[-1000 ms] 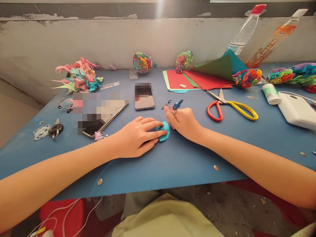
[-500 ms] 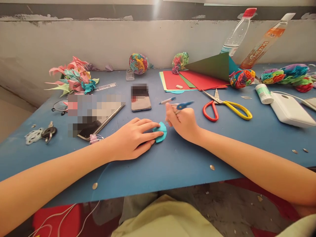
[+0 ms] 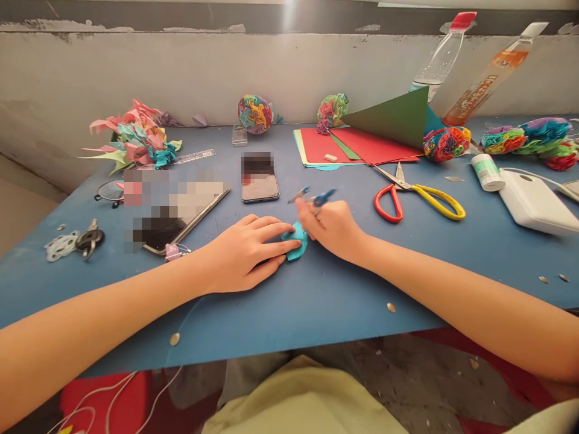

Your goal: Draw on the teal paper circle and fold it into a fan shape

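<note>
My left hand (image 3: 253, 250) lies palm down on the blue table, fingers stretched out. Its fingertips press on a small folded piece of light-blue paper (image 3: 297, 252) with a rounded edge. Close by on the right, my right hand (image 3: 332, 226) is closed round a blue-and-white drawing tool (image 3: 324, 198). Two blue-tipped arms stick up from the fist, like a drawing compass, though motion blurs it. The right fingertips are at the upper right edge of the paper. Whether the tool's lower end touches the paper is hidden.
Scissors (image 3: 409, 188) with red and yellow handles lie open to the right. Behind are coloured paper sheets (image 3: 316, 146), a green paper cone (image 3: 393, 117) and a phone (image 3: 260, 181). A tablet-like device (image 3: 181, 220) and keys (image 3: 90, 240) lie left; a white power bank (image 3: 538, 202) lies right.
My right hand has moved left with the tool, right up to the light-blue paper. My left hand stays flat on the paper. The view has shifted slightly.
</note>
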A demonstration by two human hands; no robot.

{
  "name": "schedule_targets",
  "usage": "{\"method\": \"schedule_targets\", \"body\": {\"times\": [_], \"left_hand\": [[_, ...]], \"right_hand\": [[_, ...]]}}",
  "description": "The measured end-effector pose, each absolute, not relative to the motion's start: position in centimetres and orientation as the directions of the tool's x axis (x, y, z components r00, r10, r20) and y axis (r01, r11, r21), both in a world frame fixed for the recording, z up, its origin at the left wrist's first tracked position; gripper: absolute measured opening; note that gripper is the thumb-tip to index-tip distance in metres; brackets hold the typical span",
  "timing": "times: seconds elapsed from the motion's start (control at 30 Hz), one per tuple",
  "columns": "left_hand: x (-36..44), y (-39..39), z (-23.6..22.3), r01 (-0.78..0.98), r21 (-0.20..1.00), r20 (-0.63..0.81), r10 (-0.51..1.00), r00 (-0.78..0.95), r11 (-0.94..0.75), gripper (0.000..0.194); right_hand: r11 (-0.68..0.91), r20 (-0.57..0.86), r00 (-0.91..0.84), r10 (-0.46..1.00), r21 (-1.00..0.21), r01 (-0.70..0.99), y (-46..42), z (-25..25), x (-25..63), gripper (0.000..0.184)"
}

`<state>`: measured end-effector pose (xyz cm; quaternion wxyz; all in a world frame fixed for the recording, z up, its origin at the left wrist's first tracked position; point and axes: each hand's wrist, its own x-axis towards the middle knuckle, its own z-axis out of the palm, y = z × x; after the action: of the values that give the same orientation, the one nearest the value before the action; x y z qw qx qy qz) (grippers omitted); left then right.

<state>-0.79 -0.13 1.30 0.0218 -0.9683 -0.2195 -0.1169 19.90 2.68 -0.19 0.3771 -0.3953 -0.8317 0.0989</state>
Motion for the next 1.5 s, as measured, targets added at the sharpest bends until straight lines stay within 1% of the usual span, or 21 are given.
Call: {"method": "schedule_targets", "body": {"times": [0.1,0.17,0.27,0.37,0.47,0.57,0.67,0.8,0.9,1.03,1.13,1.27,1.5], "left_hand": [[-0.85,-0.13,1.29,0.433,0.007,0.235,0.422,0.876,-0.902,0.035],[-0.87,-0.12,1.3,0.437,0.008,0.234,0.426,0.874,-0.9,0.035],[-0.85,-0.06,1.31,0.429,0.007,0.232,0.419,0.878,-0.903,0.035],[-0.8,0.0,1.32,0.43,0.013,0.234,0.421,0.877,-0.903,0.035],[-0.81,-0.01,1.35,0.433,0.01,0.228,0.423,0.877,-0.901,0.035],[-0.84,-0.1,1.4,0.437,0.008,0.224,0.428,0.876,-0.899,0.035],[-0.84,-0.16,1.43,0.434,0.005,0.223,0.424,0.878,-0.901,0.035],[-0.81,-0.14,1.46,0.433,0.021,0.223,0.426,0.876,-0.901,0.035],[-0.8,-0.15,1.49,0.433,0.032,0.219,0.43,0.876,-0.901,0.035],[-0.88,-0.16,1.48,0.435,0.04,0.213,0.433,0.876,-0.9,0.035],[-0.95,-0.13,1.41,0.43,0.031,0.22,0.426,0.878,-0.902,0.035],[-0.93,-0.06,1.35,0.43,0.023,0.218,0.424,0.879,-0.903,0.035],[-0.84,0.0,1.46,0.431,0.011,0.206,0.424,0.882,-0.902,0.035]], "right_hand": [[0.687,0.562,-0.421,0.712,-0.435,0.581,2.46,-0.2,19.81,0.054],[0.672,0.571,-0.391,0.721,-0.441,0.595,2.38,-0.18,19.78,0.053],[0.659,0.551,-0.391,0.738,-0.461,0.594,2.36,-0.11,19.79,0.053],[0.659,0.576,-0.362,0.733,-0.472,0.585,2.38,-0.03,19.8,0.052],[0.655,0.537,-0.392,0.747,-0.494,0.572,2.44,0.01,19.8,0.053],[0.63,0.539,-0.352,0.765,-0.515,0.581,2.52,-0.02,19.82,0.054],[0.621,0.501,-0.379,0.778,-0.527,0.58,2.57,-0.05,19.84,0.055],[0.625,0.522,-0.368,0.77,-0.501,0.598,2.56,-0.01,19.87,0.055],[0.644,0.514,-0.403,0.757,-0.48,0.596,2.42,0.08,19.87,0.053],[0.653,0.569,-0.362,0.739,-0.468,0.596,2.21,0.1,19.81,0.054],[0.669,0.537,-0.418,0.733,-0.456,0.587,2.28,0.0,19.8,0.053],[0.691,0.567,-0.424,0.706,-0.42,0.589,2.44,0.02,19.9,0.052],[0.67,0.554,-0.404,0.728,-0.453,0.588,2.35,0.27,19.98,0.051]]}}
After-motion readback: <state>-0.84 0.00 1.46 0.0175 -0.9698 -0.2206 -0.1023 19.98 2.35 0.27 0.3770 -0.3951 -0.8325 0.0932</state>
